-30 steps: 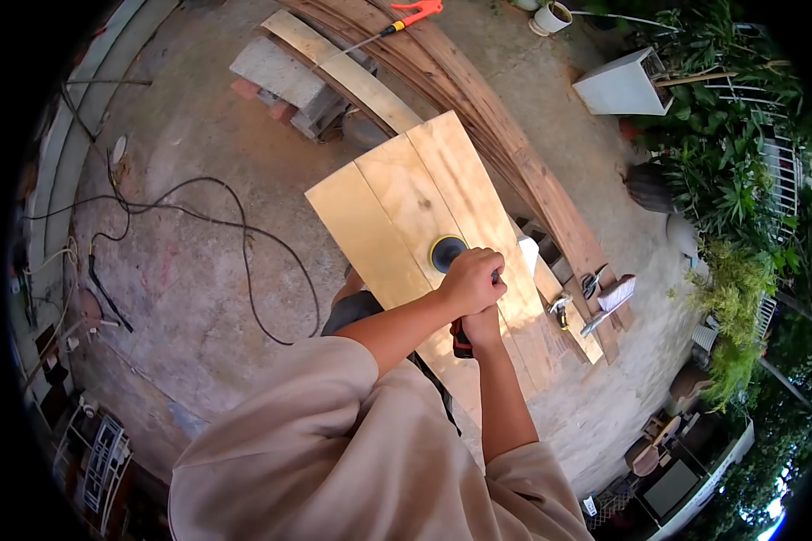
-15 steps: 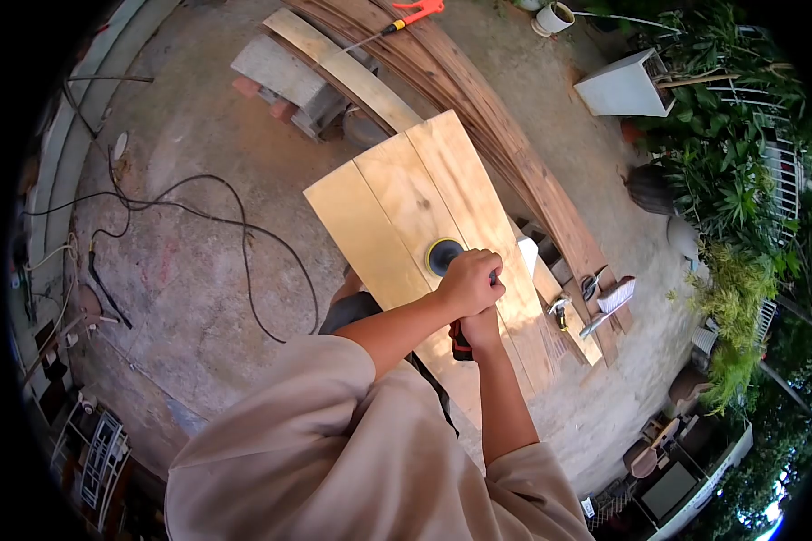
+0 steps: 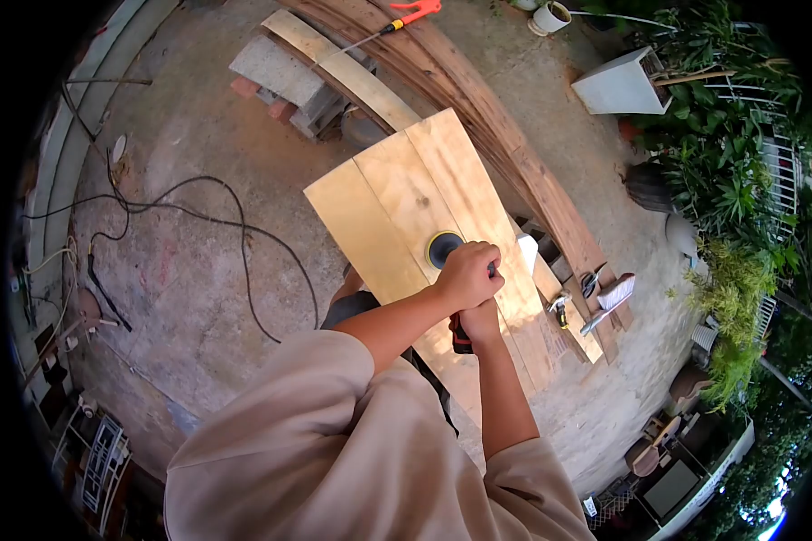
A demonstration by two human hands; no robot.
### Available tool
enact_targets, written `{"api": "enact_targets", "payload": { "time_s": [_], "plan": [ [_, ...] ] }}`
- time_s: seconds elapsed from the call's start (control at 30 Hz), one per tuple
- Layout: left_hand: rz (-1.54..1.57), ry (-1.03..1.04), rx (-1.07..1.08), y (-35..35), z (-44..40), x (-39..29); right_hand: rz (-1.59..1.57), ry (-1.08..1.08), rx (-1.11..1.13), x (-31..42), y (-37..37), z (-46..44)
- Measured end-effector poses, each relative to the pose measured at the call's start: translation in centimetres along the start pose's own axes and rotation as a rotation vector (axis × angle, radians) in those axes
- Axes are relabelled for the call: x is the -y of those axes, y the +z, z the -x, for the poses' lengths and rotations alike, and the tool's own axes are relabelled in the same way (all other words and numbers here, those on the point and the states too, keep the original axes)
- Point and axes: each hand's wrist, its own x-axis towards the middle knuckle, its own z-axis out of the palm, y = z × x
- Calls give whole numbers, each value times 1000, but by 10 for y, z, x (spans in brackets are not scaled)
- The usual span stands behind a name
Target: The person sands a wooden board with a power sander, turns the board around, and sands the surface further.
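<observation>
The left hand (image 3: 471,273) is closed in a fist over the front of a power tool (image 3: 461,340); the right hand (image 3: 480,323), just below it, is wrapped round the handle. A round disc (image 3: 443,249) with a yellow rim sits just ahead and left of the left hand, over the wooden panel (image 3: 404,203), which spreads beneath both hands; whether it touches is hard to tell. Right of the hands, a brush (image 3: 616,293) lies on narrow boards. Farther ahead, an orange-handled air gun (image 3: 417,13) crosses long planks (image 3: 505,135), near concrete blocks (image 3: 284,77). Well left, a black cable (image 3: 243,225) loops across the floor (image 3: 180,288).
</observation>
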Motion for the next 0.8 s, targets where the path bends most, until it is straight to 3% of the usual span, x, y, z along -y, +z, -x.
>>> {"api": "enact_targets", "payload": {
  "time_s": [0.33,0.47,0.8],
  "plan": [
    [-38,-42,-103,-32,66,-1,89,69,67,-26,37,39],
    [-49,-27,-119,-37,81,2,247,-35,6,-63,41,35],
    [38,101,6,14,67,-8,-15,-71,-95,-53,5,46]
  ]
}}
